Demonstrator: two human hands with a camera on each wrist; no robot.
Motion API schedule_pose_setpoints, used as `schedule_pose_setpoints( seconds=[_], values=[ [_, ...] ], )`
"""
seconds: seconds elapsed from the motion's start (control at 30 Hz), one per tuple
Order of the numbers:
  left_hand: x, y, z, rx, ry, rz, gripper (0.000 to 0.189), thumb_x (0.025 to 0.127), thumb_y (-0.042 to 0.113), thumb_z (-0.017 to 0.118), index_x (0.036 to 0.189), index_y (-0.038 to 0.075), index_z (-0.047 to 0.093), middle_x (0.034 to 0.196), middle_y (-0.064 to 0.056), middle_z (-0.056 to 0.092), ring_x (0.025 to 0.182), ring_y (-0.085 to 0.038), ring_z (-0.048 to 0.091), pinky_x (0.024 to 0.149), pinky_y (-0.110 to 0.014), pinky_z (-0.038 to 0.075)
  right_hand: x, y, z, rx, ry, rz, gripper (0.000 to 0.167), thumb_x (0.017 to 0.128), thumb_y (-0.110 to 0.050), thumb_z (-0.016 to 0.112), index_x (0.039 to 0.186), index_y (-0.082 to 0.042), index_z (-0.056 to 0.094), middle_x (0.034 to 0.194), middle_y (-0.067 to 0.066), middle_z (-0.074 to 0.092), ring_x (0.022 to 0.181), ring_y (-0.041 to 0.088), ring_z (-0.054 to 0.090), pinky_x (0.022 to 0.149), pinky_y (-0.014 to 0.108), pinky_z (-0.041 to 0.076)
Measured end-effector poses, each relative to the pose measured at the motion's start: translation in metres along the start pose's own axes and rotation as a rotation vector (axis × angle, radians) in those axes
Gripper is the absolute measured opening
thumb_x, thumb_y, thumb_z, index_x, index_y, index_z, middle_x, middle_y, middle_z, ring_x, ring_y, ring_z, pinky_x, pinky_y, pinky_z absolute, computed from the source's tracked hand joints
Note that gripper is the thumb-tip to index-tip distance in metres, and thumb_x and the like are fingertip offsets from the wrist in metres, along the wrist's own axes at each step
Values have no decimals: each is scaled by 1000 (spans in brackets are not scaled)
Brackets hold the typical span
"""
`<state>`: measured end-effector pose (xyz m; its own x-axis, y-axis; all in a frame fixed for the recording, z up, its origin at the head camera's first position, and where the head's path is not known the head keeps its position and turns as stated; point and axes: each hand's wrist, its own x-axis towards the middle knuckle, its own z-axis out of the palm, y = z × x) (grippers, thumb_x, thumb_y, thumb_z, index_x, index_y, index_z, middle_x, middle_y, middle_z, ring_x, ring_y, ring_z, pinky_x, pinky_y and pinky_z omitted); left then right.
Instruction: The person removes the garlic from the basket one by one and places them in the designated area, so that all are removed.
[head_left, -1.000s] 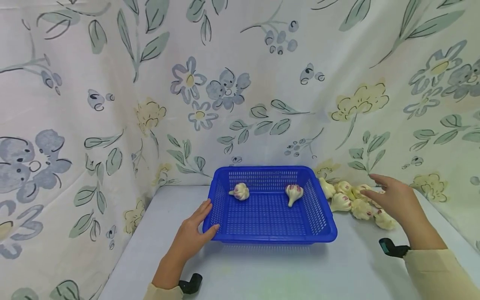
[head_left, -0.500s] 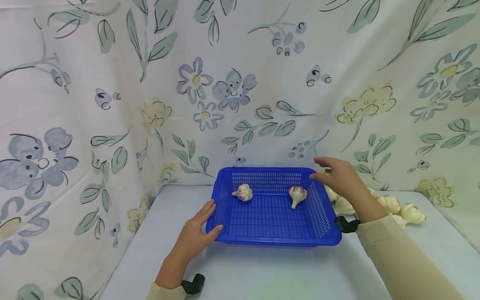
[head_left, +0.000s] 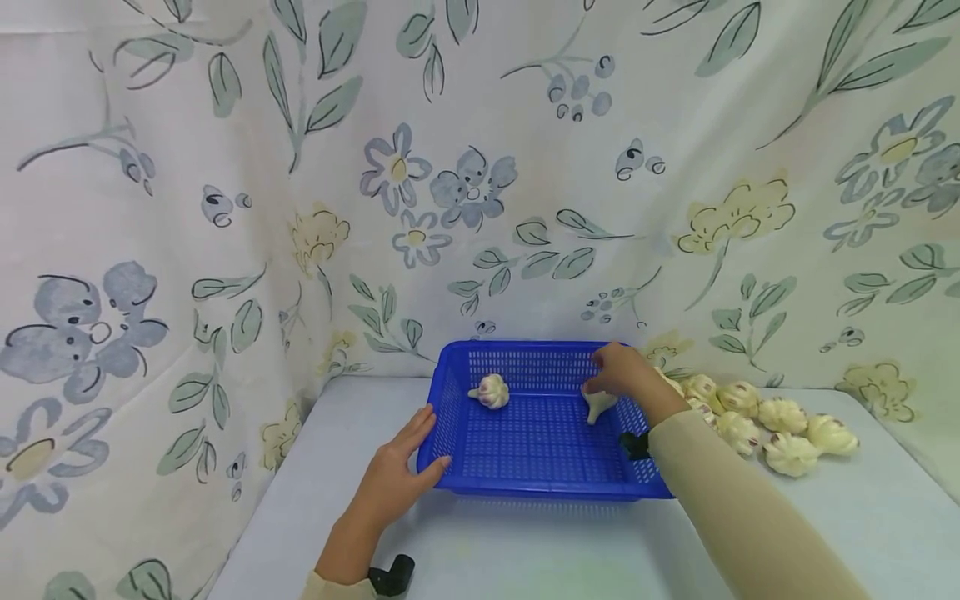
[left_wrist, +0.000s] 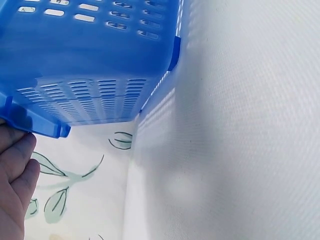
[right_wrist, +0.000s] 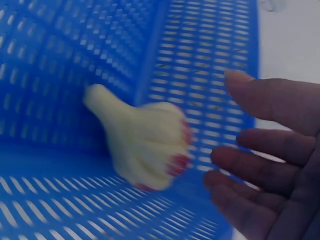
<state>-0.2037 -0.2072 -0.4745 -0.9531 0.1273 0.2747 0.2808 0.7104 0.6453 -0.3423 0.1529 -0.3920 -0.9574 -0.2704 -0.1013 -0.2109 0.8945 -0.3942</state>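
Note:
A blue plastic basket (head_left: 540, 488) with slotted walls stands on the table. My left hand (head_left: 393, 471) rests against its left rim, fingers fairly straight; the left wrist view shows fingertips (left_wrist: 22, 145) at the rim. Inside the basket, a garlic bulb (head_left: 491, 391) lies at the back left. Another garlic bulb (head_left: 597, 406), cream with pinkish-red patches, lies at the back right, partly covered by my right hand (head_left: 626, 375) in the head view. From the right wrist, that bulb (right_wrist: 147, 142) appears slightly apart from my spread, loosely bent fingers (right_wrist: 250, 165).
Several more garlic bulbs (head_left: 792, 454) are heaped on the white table (head_left: 525, 554) right of the basket, partly behind my right forearm. A floral cloth (head_left: 525, 192) hangs behind and along the left of the table.
My right hand has moved left from above the garlic heap, over the right rim and down into the basket. The left hand stays at the left rim. The head view has shifted slightly.

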Motion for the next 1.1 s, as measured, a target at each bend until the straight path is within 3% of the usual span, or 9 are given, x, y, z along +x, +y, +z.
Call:
schedule_pose_setpoints(
  seconds=[0.2,0.3,0.53,0.87,1.1],
  values=[
    [-1,1,2,-1,-6,4,71,88,42,71,149,19,44,158,11,33,146,-18,33,114,-47,35,7,8,19,-39,-45,73,50,73,-19,81,110,10,66,114,27,66,107,44,62,94,53,51],
    [-1,1,3,1,-3,6,71,88,43,71,149,19,44,158,11,33,145,-18,33,114,-48,35,9,11,24,-32,-45,112,53,70,-19,85,110,9,65,116,28,65,109,45,61,97,53,50],
    [-1,0,2,21,3,-5,71,88,44,71,149,20,44,158,12,32,146,-17,33,113,-47,35,12,11,27,-29,-54,105,57,70,-20,85,112,11,64,114,27,65,106,43,62,96,52,51],
    [0,0,2,30,0,-16,71,88,45,70,150,21,43,158,14,31,146,-17,33,113,-47,35,13,11,29,32,-56,107,52,78,-20,80,115,13,64,118,29,65,109,44,62,93,51,53],
    [0,2,0,29,3,-5,71,88,44,70,149,19,44,158,11,33,145,-18,34,113,-47,35,17,14,33,46,-59,106,53,75,-19,83,113,13,65,115,28,67,105,41,64,90,49,54]
  ],
)
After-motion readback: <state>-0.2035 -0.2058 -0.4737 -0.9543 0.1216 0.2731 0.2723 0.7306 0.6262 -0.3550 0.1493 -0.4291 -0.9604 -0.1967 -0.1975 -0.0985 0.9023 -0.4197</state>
